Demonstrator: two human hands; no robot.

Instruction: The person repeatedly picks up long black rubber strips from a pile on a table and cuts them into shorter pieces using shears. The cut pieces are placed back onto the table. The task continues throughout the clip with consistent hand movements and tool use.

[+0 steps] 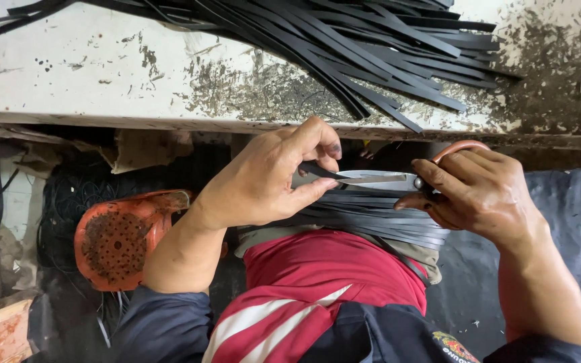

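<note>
Red cloth point(331, 269) covers the lap. Left hand point(263, 178) pinches a black strip point(321, 170); right hand point(479, 191), at three o'clock, grips scissors point(378, 178).

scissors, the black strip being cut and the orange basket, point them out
scissors point(378, 179), head view, on the flat blade
black strip point(319, 169), head view, on the end pinched by the left hand point(263, 181)
orange basket point(119, 242), head view, on its perforated bottom
</note>
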